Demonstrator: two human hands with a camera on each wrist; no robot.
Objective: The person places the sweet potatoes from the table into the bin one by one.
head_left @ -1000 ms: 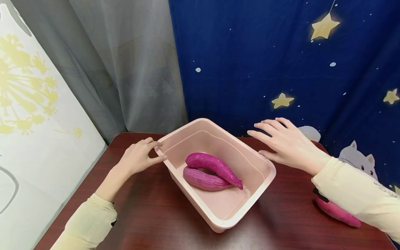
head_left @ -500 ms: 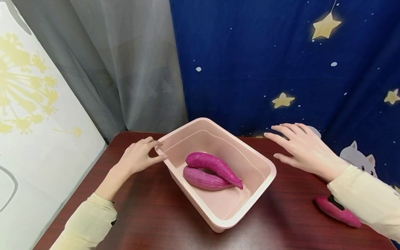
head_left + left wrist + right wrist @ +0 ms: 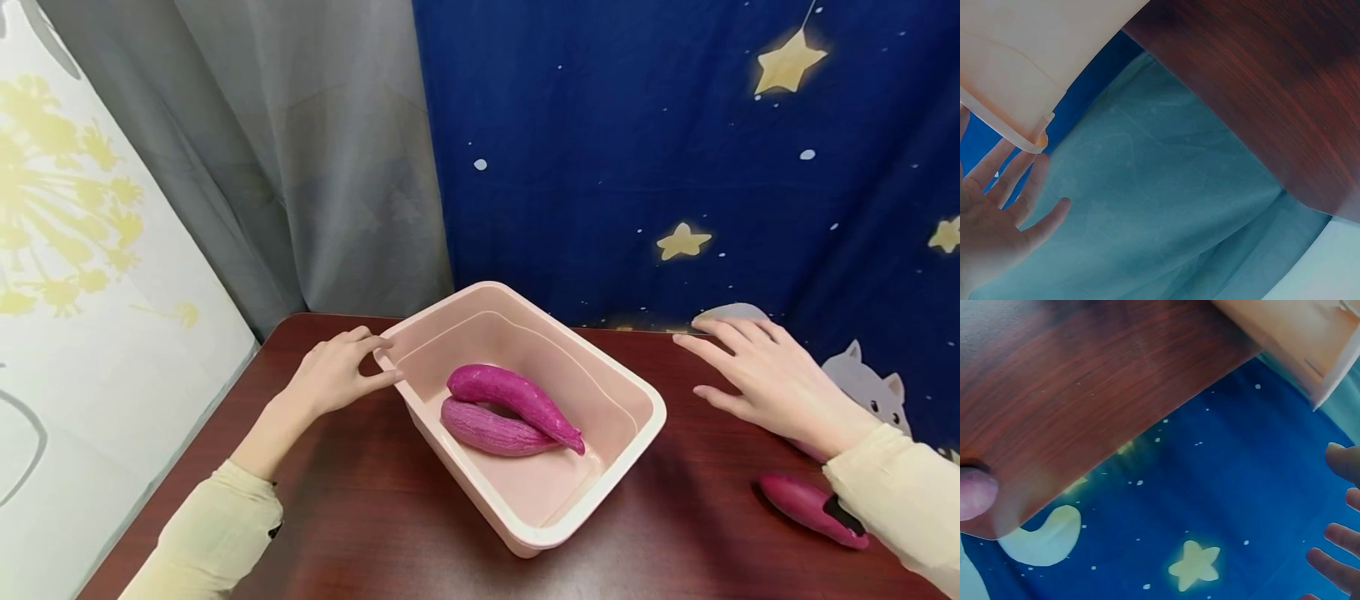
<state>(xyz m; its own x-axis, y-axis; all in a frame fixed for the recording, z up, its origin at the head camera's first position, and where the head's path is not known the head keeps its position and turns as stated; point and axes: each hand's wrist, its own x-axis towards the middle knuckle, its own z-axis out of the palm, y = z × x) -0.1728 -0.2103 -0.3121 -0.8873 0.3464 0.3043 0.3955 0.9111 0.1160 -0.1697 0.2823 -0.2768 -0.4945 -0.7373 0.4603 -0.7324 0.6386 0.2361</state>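
Two purple sweet potatoes [image 3: 517, 400] lie against each other, one partly over the other, in a pale pink plastic basin [image 3: 570, 525]. My left hand [image 3: 333, 375] is at the basin's left corner, thumb and fingertips right at the rim. In the left wrist view its fingers [image 3: 997, 165] are extended and spread beside the basin's edge. My right hand [image 3: 772, 383] hovers to the right of the basin, fingers spread, holding nothing. Below its wrist, another purple sweet potato [image 3: 798, 500] lies on the table, partly covered by the sleeve and a black strap.
The dark red wooden table [image 3: 360, 517] carries the basin. Behind it hang a grey curtain [image 3: 352, 167] and a blue curtain [image 3: 585, 167] with stars. A white panel [image 3: 90, 400] with a yellow dandelion print stands along the left side. One rounded pinkish end [image 3: 975, 492] shows in the right wrist view.
My right hand has moved right, away from the basin's rim, uncovering more of the sweet potato on the table. My left hand and the basin stay in place.
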